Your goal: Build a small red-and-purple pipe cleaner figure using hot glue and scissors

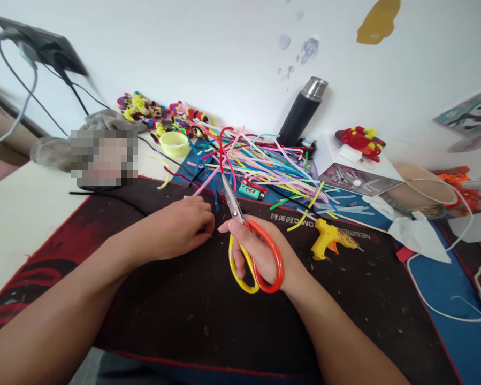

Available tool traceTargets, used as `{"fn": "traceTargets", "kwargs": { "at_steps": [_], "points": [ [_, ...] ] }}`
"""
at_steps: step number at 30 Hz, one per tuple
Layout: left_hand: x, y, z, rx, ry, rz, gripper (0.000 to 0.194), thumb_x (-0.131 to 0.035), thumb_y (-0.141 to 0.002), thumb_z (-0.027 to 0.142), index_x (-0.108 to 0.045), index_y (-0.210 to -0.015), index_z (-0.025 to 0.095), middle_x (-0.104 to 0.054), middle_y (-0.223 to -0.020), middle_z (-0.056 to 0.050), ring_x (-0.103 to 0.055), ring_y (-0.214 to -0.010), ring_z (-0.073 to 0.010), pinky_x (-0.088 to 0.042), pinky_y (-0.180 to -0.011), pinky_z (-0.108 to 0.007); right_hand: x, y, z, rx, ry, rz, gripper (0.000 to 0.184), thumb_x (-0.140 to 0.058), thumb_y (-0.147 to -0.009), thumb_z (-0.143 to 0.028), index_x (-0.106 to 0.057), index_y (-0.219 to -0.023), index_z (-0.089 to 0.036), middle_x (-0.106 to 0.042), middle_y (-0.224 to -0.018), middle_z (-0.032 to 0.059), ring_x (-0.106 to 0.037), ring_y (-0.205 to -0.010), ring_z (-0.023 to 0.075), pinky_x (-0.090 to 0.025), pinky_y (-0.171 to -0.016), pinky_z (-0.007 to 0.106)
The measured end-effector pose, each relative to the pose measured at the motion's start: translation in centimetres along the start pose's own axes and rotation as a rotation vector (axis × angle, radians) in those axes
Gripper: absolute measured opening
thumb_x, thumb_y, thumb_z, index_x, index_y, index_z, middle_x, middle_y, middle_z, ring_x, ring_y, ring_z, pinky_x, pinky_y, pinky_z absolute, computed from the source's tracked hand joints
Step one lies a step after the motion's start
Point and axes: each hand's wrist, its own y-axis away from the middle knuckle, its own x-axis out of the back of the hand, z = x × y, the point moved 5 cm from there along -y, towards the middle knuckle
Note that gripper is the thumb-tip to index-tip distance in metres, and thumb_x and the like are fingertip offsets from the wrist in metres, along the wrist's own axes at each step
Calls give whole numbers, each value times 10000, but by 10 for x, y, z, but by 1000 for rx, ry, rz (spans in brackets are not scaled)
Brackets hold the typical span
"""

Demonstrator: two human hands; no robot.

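In my right hand [260, 246] is a pair of scissors [236, 209] with one yellow and one red handle loop. Its metal blades point up and away from me, looking nearly closed. My left hand [186, 227] is to the left of the scissors, low over the dark mat, its fingers curled in; anything inside them is hidden. A pink pipe cleaner [206, 183] runs from the pile down to just behind the left knuckles. Beyond the blade tips a red pipe cleaner [221, 152] bends upward from the heap of coloured pipe cleaners [272, 166].
A yellow glue gun [328, 238] lies right of my right hand on the dark mat [208, 315]. Behind stand a black thermos [300, 112] and a yellow roll [175, 144]. Small pipe-cleaner figures [144, 107] sit at back left. A white cable [444, 315] loops at right.
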Motion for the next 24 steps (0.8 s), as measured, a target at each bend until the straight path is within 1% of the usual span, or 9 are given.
{"fn": "traceTargets", "kwargs": {
  "at_steps": [2, 4, 8, 11, 13, 15, 19, 24],
  "points": [
    [2, 0, -1, -2, 23, 23, 125, -650, -986, 204, -750, -914, 226, -743, -982, -67, -679, -1006, -282, -501, -965, -434, 0, 0, 1, 0, 0, 0, 585, -601, -1025, -774, -685, -1024, -195, -627, -536, -45, -610, -446, 153, -482, -485, 258],
    [9, 0, -5, 11, 56, 100, 133, -636, -986, 236, -746, -913, 230, -740, -968, -65, -679, -978, -274, -507, -924, -411, 1, 0, 2, -2, -8, 9, 589, -603, -1026, -771, -696, -1047, -191, -629, -543, -46, -610, -446, 152, -479, -482, 258],
    [33, 4, -11, 109, 122, 342, 221, -599, -1007, 353, -740, -894, 226, -733, -952, -67, -665, -961, -272, -505, -902, -399, 1, 0, 3, -7, -74, 23, 611, -643, -1000, -781, -709, -1120, -185, -649, -564, -43, -623, -445, 153, -473, -469, 251],
    [48, 9, -13, 219, 199, 518, 223, -617, -988, 388, -733, -893, 222, -738, -949, -58, -663, -944, -260, -509, -889, -385, -2, -1, 4, -11, -143, 6, 692, -669, -942, -841, -700, -1134, -177, -687, -579, -21, -677, -470, 177, -518, -499, 263],
    [53, 13, -13, 288, 240, 600, 207, -641, -968, 401, -736, -908, 227, -745, -955, -51, -663, -916, -250, -510, -840, -366, -4, -1, 4, -8, -187, -17, 745, -684, -906, -873, -691, -1155, -171, -716, -606, -4, -713, -497, 193, -556, -535, 279],
    [55, 15, -13, 323, 260, 650, 200, -655, -953, 409, -737, -913, 231, -747, -958, -48, -661, -894, -245, -506, -808, -356, -5, -1, 5, 4, -212, -43, 777, -704, -883, -883, -682, -1188, -169, -740, -644, 9, -739, -527, 201, -568, -555, 282],
    [57, 17, -13, 333, 282, 697, 196, -658, -947, 409, -737, -909, 233, -744, -949, -43, -657, -868, -240, -516, -818, -356, -7, 1, 11, 14, -230, -111, 823, -760, -838, -878, -659, -1267, -183, -790, -743, 37, -790, -608, 209, -519, -543, 237],
    [59, 17, -12, 312, 292, 707, 195, -646, -958, 401, -738, -931, 230, -746, -955, -45, -658, -849, -237, -530, -820, -360, -9, 0, 18, 39, -293, -163, 867, -821, -795, -857, -627, -1326, -198, -837, -867, 75, -826, -700, 215, -583, -655, 272]
  ]
}}
